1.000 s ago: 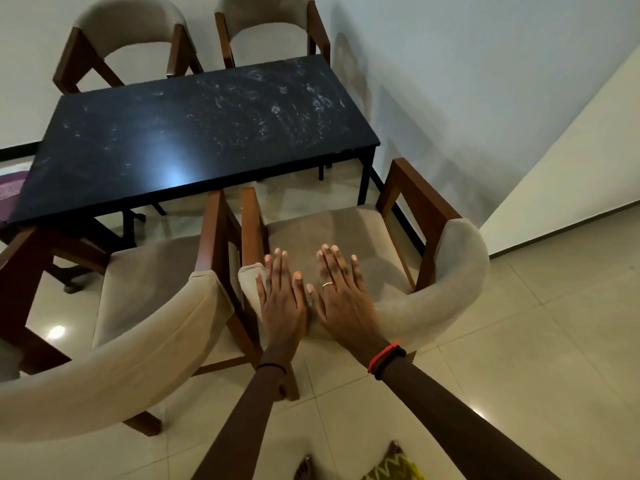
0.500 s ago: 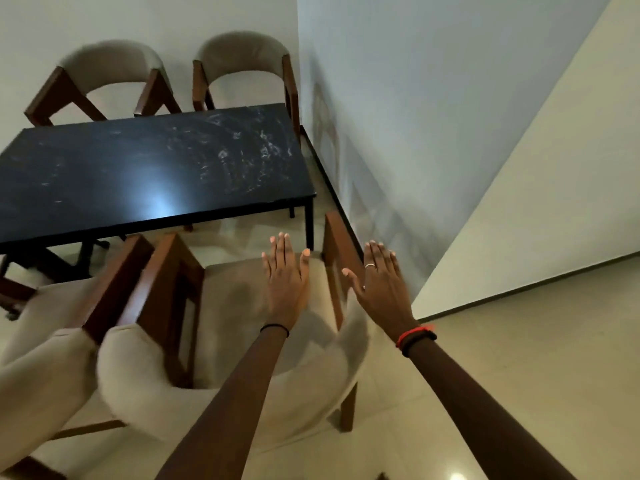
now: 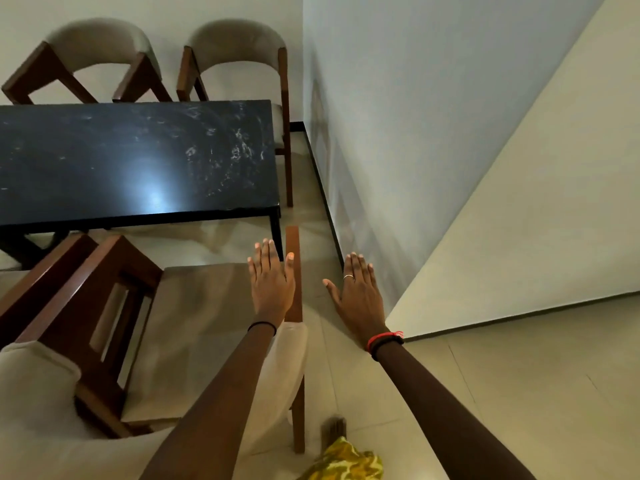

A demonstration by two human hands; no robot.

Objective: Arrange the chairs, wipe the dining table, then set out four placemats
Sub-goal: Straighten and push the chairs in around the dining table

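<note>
A black dining table [image 3: 104, 161] with white smears on its top fills the middle left. Two beige chairs with brown wooden frames stand behind it, one at far left [image 3: 93, 53] and one nearer the wall [image 3: 239, 46]. In front of the table stands a third beige chair [image 3: 194, 341], with part of a fourth [image 3: 31, 382] at the lower left. My left hand [image 3: 272, 280] hovers flat, fingers out, above the third chair's right armrest. My right hand [image 3: 358, 292] is held flat and empty over the floor to the right of that chair. No placemats or cloth are in view.
A pale wall [image 3: 415, 116] with a dark skirting runs close along the table's right end. A second wall corner [image 3: 519, 237] juts in at the right. Tiled floor [image 3: 502, 393] spreads to the lower right. Yellow patterned cloth [image 3: 346, 462] and a foot show at the bottom.
Both hands have come off the near chair's backrest and now hover, spread apart. The view has swung right, toward the wall, and the chair sits lower left in the picture.
</note>
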